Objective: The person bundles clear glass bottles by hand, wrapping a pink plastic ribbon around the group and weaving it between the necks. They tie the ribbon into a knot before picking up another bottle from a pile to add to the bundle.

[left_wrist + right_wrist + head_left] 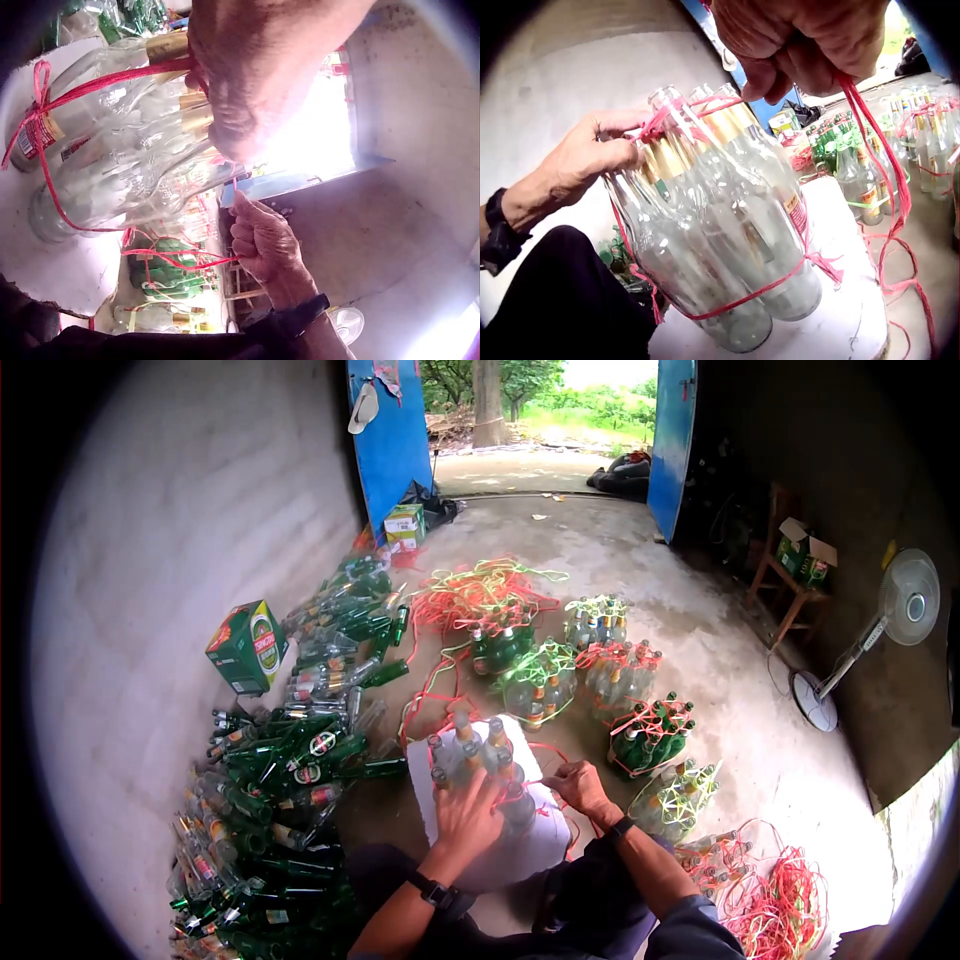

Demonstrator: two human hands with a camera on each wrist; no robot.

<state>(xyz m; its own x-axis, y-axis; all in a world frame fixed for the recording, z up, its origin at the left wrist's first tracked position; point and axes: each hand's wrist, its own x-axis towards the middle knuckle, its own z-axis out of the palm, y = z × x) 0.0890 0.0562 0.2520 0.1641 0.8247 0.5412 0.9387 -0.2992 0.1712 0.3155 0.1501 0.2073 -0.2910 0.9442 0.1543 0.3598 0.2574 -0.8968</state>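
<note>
A bundle of clear glass bottles (pixel 727 232) stands on a white board (pixel 550 835) in front of the person. Red string (pixel 757 290) circles the bundle low down, with knots showing at its sides. More of this string crosses the gold-labelled necks. At the necks, the left hand (pixel 468 815) pinches the string between thumb and fingers, close against the glass. Right of the bundle, the right hand (pixel 583 788) grips the string with curled fingers; a stretch runs from it to the necks. Loose strands hang below the right hand in the right wrist view.
Loose green and clear bottles (pixel 300 760) pile up along the left wall beside a green beer carton (pixel 250 650). Several tied bundles (pixel 650 735) stand ahead and right. Tangled string lies in heaps (pixel 790 905). A fan (pixel 815 700) and a wooden chair (pixel 785 585) stand at the right.
</note>
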